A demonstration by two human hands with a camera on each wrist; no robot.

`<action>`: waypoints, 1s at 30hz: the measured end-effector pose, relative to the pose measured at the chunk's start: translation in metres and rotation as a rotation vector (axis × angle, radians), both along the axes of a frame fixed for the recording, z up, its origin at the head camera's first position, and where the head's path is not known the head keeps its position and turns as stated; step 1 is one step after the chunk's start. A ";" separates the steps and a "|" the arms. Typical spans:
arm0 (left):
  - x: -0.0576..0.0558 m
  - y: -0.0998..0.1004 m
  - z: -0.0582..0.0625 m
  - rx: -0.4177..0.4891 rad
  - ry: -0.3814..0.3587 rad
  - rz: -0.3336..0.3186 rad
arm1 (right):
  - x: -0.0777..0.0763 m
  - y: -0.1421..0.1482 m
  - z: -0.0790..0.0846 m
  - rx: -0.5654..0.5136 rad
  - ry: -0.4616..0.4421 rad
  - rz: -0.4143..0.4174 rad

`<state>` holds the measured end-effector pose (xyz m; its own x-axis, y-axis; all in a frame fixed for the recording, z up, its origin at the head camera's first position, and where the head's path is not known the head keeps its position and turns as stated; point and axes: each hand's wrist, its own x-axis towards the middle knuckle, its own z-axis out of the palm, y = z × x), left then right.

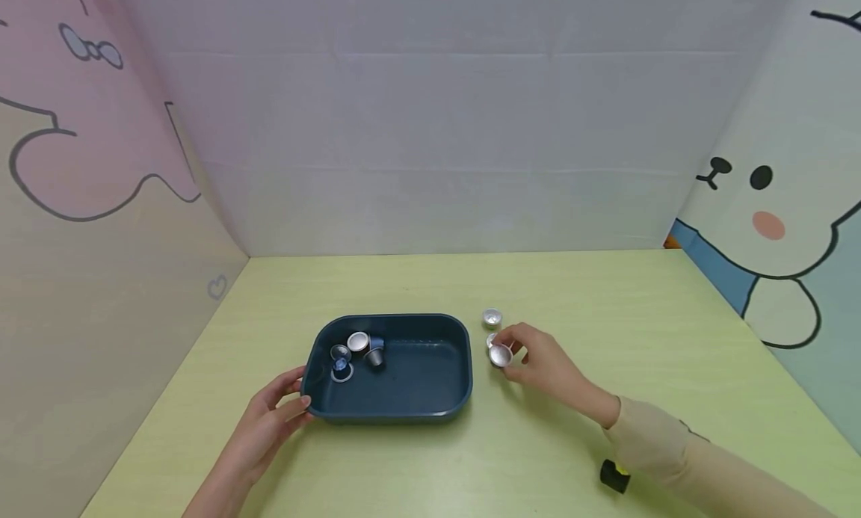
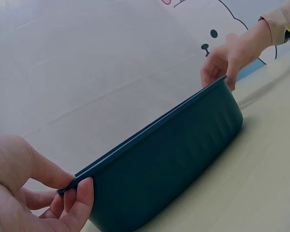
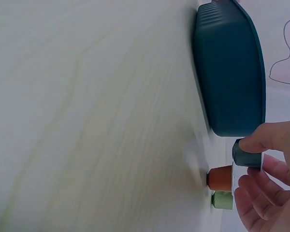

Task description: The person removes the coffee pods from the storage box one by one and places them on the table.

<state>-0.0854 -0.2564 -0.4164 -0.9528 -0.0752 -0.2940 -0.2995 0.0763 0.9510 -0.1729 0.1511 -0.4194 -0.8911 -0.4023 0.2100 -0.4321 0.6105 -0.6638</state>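
My left hand (image 1: pixel 272 417) pinches the left rim of a dark teal plastic tray (image 1: pixel 430 406), thumb on top and fingers beneath. Several coffee capsules (image 1: pixel 358 342) lie in the tray's left half, some lid up and some tipped over. Just beyond the tray's right side, my right hand (image 1: pixel 545 365) holds a dark green coffee capsule (image 3: pixel 247 155) between thumb and fingers, its silver lid facing up in the head view. An orange capsule (image 3: pixel 220 179) and a light green capsule (image 3: pixel 223 200) stand on the table beside that hand; the fingers and held capsule partly cover the orange one in the head view.
The pale yellow-green table (image 1: pixel 572 294) meets a whitish backdrop (image 1: pixel 437 204) behind. Cartoon-printed panels (image 1: pixel 760 226) flank both sides. A small black and yellow object (image 1: pixel 614 475) is by the right sleeve.
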 end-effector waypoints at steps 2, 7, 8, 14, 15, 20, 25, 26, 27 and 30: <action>0.000 0.000 0.000 0.001 0.001 0.000 | 0.002 0.000 -0.001 0.010 0.005 0.002; 0.000 -0.001 0.000 0.004 0.004 -0.003 | 0.004 0.000 -0.005 0.044 0.024 0.004; 0.000 -0.001 0.000 0.005 0.004 -0.004 | 0.005 0.000 -0.006 0.056 0.023 0.003; 0.000 -0.001 0.000 0.006 0.005 -0.010 | 0.007 0.000 -0.008 0.134 -0.011 -0.018; 0.000 -0.001 0.000 0.005 0.004 -0.011 | 0.008 0.000 -0.009 0.141 -0.013 -0.020; 0.000 0.000 0.001 0.001 -0.006 -0.009 | 0.010 0.000 -0.010 0.167 -0.012 -0.026; -0.001 -0.001 0.001 -0.002 -0.011 -0.009 | 0.011 0.000 -0.011 0.170 -0.004 -0.024; 0.000 -0.001 0.001 -0.002 -0.012 -0.009 | 0.011 0.000 -0.012 0.169 -0.003 -0.024; 0.000 -0.001 0.001 -0.002 -0.012 -0.008 | 0.011 0.000 -0.012 0.168 -0.003 -0.025; -0.001 -0.001 0.001 -0.003 -0.011 -0.009 | 0.011 0.000 -0.012 0.165 -0.005 -0.029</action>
<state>-0.0860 -0.2570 -0.4152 -0.9501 -0.0671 -0.3045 -0.3094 0.0816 0.9474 -0.1621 0.1513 -0.4318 -0.9038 -0.4047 0.1391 -0.4096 0.7239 -0.5552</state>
